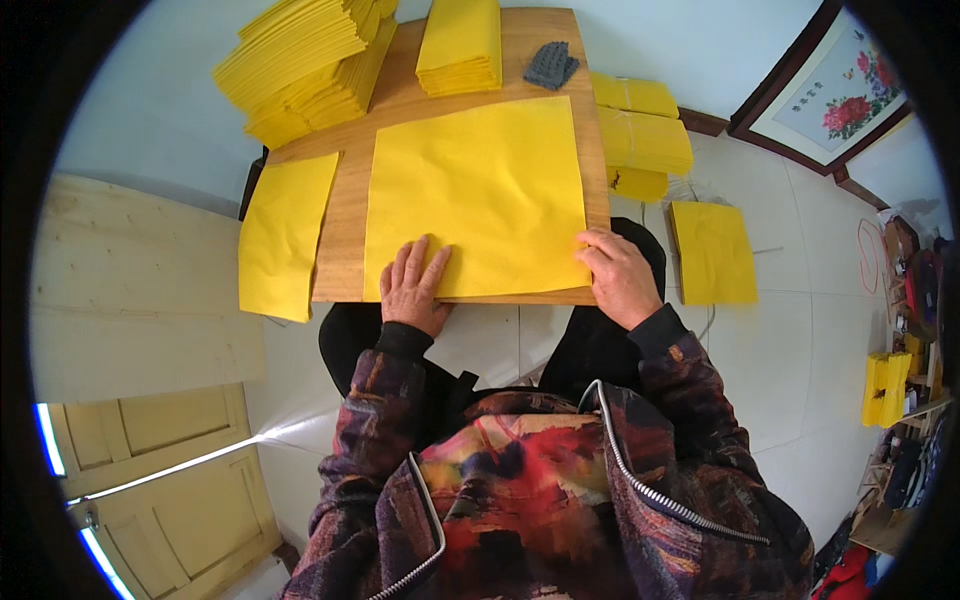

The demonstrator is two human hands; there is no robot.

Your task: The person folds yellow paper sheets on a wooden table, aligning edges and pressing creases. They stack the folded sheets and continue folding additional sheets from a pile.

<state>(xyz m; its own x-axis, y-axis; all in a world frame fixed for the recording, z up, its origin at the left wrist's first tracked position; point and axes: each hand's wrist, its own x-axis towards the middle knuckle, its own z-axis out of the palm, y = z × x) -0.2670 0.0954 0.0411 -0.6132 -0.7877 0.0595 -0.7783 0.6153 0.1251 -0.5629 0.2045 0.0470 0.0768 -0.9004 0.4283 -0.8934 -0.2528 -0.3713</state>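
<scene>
So the main thing here is a big yellow sheet (475, 200), spread out at the near edge of the desk (346, 230), a bit wrinkled across the middle. Left hand (414, 285) is lying on its near left corner, fingers spread and not gripping anything. Right hand (618, 272) is at the near right corner with its fingers curled over the side edge — can't tell if it's actually pinching the material or just resting there.

Just left of the sheet there's a narrower yellow piece (288, 240) along the desk's left side. At the far end you've got a tall, leaning yellow stack (310, 85), a neater folded pile (460, 50) and a crumpled grey cloth (550, 66). Past the right side — more yellow bundles (645, 140), then a flat yellow stack (714, 253) lower down. Framed flower picture (845, 95) at upper right, pale yellow door (165, 440) at lower left.
</scene>
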